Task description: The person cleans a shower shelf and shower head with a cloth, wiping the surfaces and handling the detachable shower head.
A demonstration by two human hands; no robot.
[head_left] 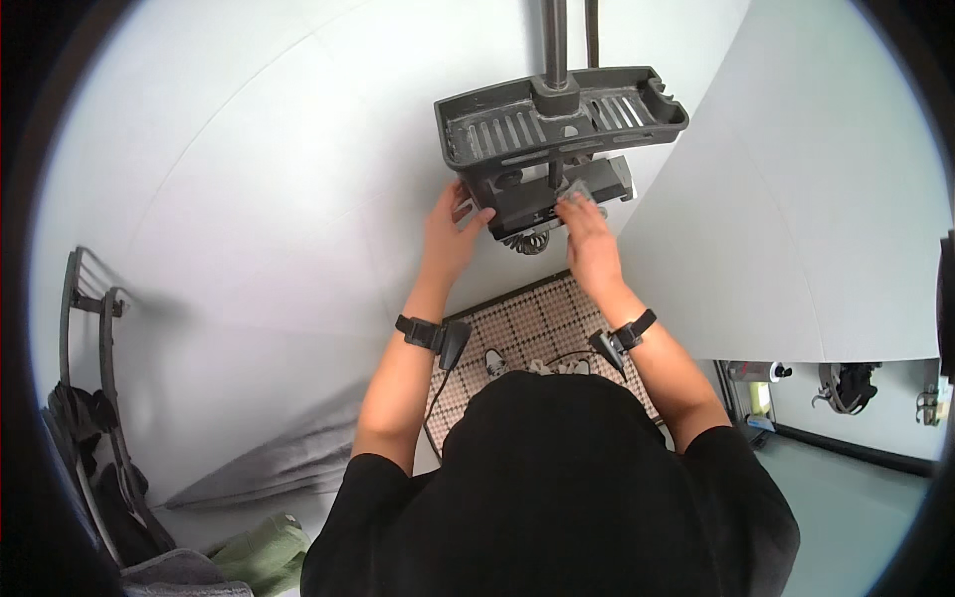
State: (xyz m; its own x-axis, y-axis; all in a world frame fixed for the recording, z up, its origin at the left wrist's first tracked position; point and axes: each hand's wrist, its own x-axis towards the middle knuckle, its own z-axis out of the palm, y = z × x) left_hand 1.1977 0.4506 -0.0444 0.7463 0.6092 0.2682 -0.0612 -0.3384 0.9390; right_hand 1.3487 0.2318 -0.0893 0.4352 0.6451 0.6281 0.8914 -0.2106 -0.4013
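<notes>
Overhead, both hands, left (450, 231) and right (587, 237), grip a dark grey slatted shelf unit (557, 119) from below.

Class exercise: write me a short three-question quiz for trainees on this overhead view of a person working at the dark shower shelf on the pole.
1. True or false: both hands reach up to the lower dark part under the slotted shelf.
2. Which hand has its fingers on top of the lower block? A) the left hand B) the right hand C) neither
3. Fill in: the floor below the hands is covered with small ____ in a grid.

Key:
1. True. The left hand grips its left edge and the right hand lies on its right side.
2. B
3. Tiles, on the tiled floor.
</notes>
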